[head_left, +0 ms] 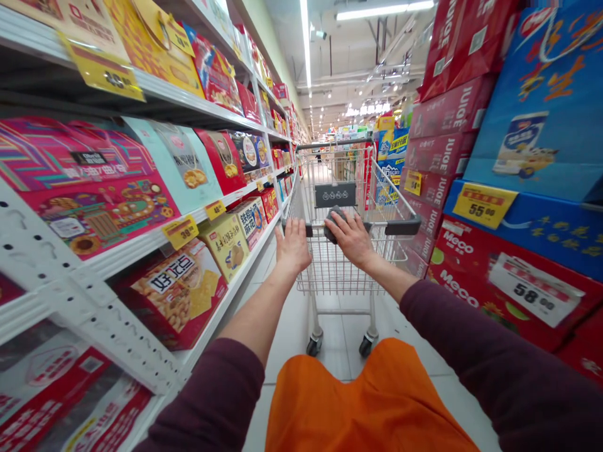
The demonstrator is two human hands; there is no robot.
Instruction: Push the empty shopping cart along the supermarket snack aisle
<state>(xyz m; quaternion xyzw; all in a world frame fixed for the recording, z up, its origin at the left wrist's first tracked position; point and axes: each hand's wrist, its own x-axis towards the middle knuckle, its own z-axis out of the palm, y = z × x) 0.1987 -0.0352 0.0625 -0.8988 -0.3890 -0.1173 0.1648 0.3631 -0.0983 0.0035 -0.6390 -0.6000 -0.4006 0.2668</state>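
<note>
A wire shopping cart (339, 188) stands in front of me in a store aisle. My left hand (293, 246) rests on the left part of its dark handle bar (400, 227), fingers laid over the bar. My right hand (351, 237) lies on the middle of the bar and presses down a dark grey cloth (333, 220) there. The cart's basket looks empty. Both my sleeves are dark maroon, and an orange apron shows at the bottom.
White shelves (155, 238) on the left hold boxed snacks and gift packs with yellow price tags. Stacked red and blue cartons (494, 188) line the right side. The pale tiled aisle floor (339, 339) runs ahead toward more displays.
</note>
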